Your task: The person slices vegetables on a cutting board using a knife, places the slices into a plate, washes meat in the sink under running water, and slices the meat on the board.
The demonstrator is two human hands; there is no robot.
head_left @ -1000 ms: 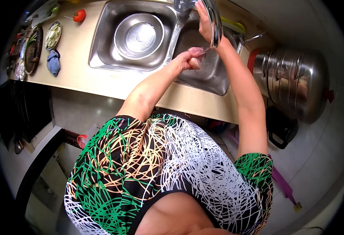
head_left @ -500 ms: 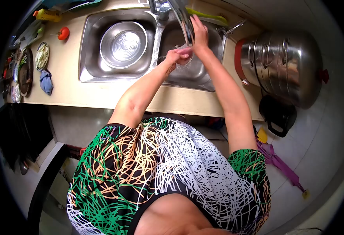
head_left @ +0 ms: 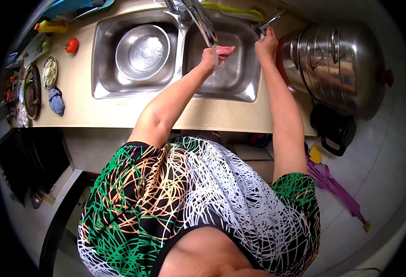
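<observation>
While my left hand (head_left: 210, 57) grips a pink meat strip (head_left: 225, 50) under the tap (head_left: 202, 23), long axis pointing right, my right hand (head_left: 266, 44) grasps the lever (head_left: 271, 21) beside the steel sink (head_left: 242, 78), worktop (head_left: 78, 78) beige.

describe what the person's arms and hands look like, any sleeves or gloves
Both arms are bare from the shoulder down, and both the left hand and the right hand are bare: no gloves, and no watch, bracelet or ring shows at this size. The only clothing at the arms is a short-sleeved top, black with a tangle of thin green, white and peach lines; its right sleeve ends above the elbow.
</observation>
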